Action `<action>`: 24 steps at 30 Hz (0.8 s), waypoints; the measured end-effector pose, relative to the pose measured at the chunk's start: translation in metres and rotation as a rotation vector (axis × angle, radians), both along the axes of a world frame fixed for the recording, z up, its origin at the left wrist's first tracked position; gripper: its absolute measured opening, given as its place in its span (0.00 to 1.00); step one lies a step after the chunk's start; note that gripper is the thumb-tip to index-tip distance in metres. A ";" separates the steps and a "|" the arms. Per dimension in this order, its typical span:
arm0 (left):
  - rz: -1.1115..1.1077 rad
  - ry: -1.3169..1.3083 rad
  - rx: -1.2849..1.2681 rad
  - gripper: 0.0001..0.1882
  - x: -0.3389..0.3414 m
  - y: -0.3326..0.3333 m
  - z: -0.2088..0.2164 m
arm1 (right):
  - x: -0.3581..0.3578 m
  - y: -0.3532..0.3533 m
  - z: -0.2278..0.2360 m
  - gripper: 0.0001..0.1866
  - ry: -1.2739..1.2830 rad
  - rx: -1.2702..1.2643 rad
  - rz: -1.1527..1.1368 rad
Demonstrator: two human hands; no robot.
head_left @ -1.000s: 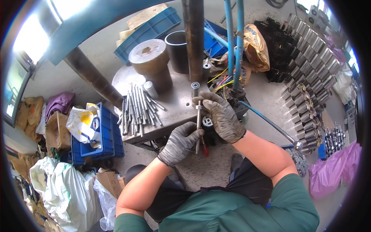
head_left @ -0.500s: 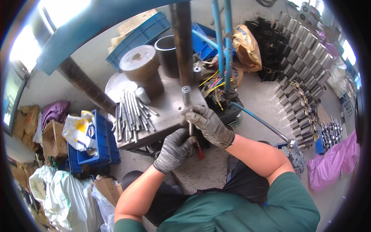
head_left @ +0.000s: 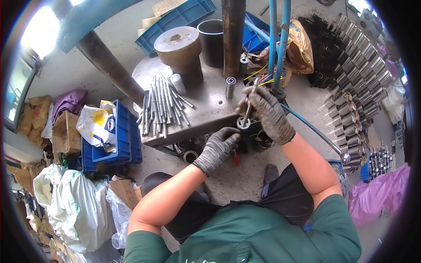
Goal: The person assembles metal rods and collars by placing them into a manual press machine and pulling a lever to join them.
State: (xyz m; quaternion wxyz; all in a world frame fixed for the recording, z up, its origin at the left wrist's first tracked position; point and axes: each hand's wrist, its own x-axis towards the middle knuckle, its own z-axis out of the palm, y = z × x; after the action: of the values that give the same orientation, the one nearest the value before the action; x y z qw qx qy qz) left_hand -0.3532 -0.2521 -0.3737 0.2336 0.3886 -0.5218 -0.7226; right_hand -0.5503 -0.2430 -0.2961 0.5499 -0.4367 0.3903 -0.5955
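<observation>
Observed slim steel rod (head_left: 247, 113) clamped between fingers and thumb of gloved right hand (head_left: 272, 116), held steeply and slightly tilted, over the near edge of the steel bench (head_left: 204, 114). Saw pale round disc with holes (head_left: 242, 126) at its lower end; could not tell whether touching. Placed gloved left hand (head_left: 217, 151) lower and to the left, near the disc, with fingers and thumb bent toward each other; could not tell whether meeting or apart. Noted red handle (head_left: 237, 158) just below the left fingertips. On the bench, recorded short steel cylinder (head_left: 230, 90) upright near the right hand, with small hole nearer the edge. Further left, logged loose pile of steel rods (head_left: 164, 105), with small pale cylinder (head_left: 177, 83) beside it. Behind these, listed broad-topped metal block (head_left: 177, 44), black tube (head_left: 212, 50) and dark post (head_left: 232, 39). Off the bench, noted blue crates (head_left: 127, 131) at left and stacked shiny cylinders (head_left: 359, 57) at far right.
</observation>
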 end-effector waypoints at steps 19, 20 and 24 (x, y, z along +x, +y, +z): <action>-0.281 0.068 -0.045 0.14 -0.064 0.047 -0.079 | -0.037 0.033 0.026 0.13 0.104 -0.002 -0.137; -0.365 -0.027 -0.039 0.16 -0.059 0.067 -0.058 | -0.039 0.036 0.030 0.12 0.123 -0.033 -0.149; -0.338 0.055 -0.285 0.16 -0.020 0.077 -0.038 | -0.040 0.035 0.034 0.13 0.097 -0.007 -0.123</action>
State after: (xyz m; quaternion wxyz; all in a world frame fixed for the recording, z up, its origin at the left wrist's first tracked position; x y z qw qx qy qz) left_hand -0.3734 -0.1752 -0.4118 0.1757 0.2388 -0.6699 -0.6807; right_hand -0.5899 -0.2081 -0.2624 0.4913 -0.4419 0.4406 -0.6076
